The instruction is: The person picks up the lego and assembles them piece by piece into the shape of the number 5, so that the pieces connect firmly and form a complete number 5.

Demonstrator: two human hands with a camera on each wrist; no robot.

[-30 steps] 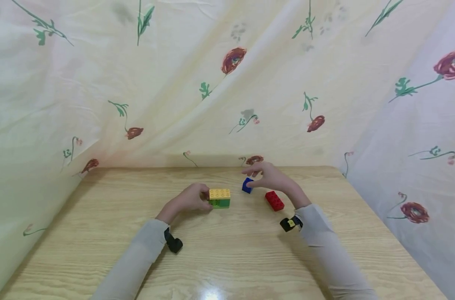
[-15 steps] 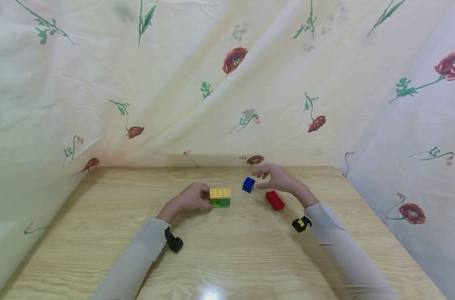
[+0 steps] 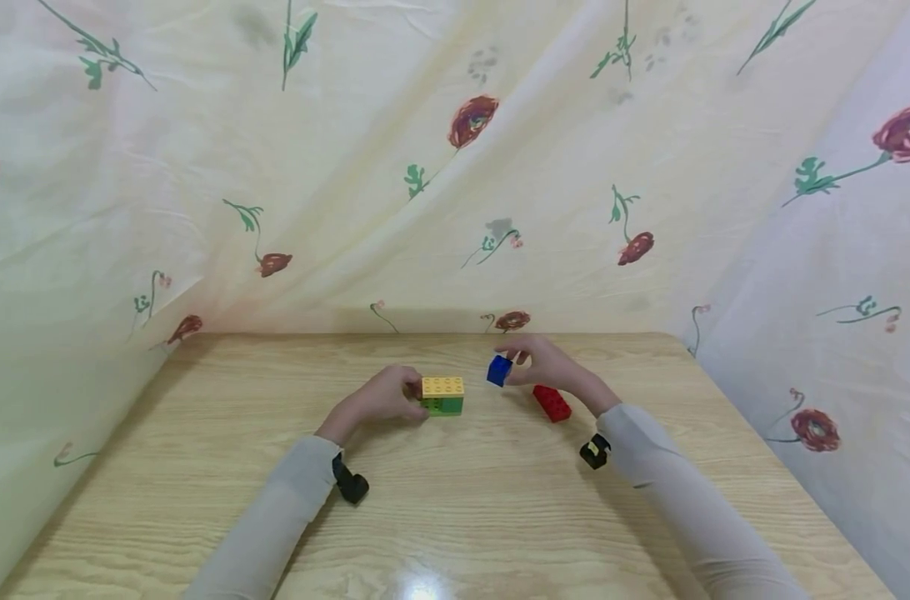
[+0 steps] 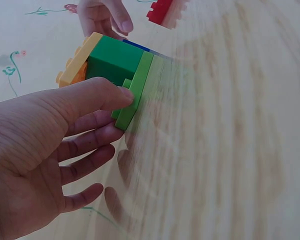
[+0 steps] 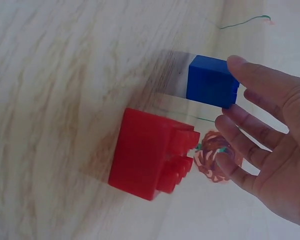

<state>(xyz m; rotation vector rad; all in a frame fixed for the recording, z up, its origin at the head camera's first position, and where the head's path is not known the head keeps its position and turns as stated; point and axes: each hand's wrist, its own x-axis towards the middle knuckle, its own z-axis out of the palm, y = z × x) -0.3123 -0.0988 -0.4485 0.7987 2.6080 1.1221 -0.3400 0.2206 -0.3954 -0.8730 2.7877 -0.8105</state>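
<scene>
My left hand [image 3: 382, 395] pinches a small stack of toy building bricks at its left end. A yellow brick [image 3: 442, 387] tops the stack, over a dark green brick [image 4: 114, 62] and a light green one [image 4: 141, 82] at the bottom. In the left wrist view the thumb lies against the light green brick, with fingertips behind it. To the right of the stack, my right hand [image 3: 542, 363] pinches a blue brick [image 5: 210, 82] near its studded end, thumb at one edge and a finger at the opposite edge. The other fingers are loosely bent.
A red brick [image 3: 552, 404] lies below the right hand, studs up, close to the blue brick. Everything stands on a light wooden table [image 3: 455, 483]. A flower-patterned cloth [image 3: 335, 208] hangs behind and along both sides.
The right hand drew away to the right of the blue brick, then came back and took it between thumb and finger. The blue brick has turned slightly. The left hand stays on the stack.
</scene>
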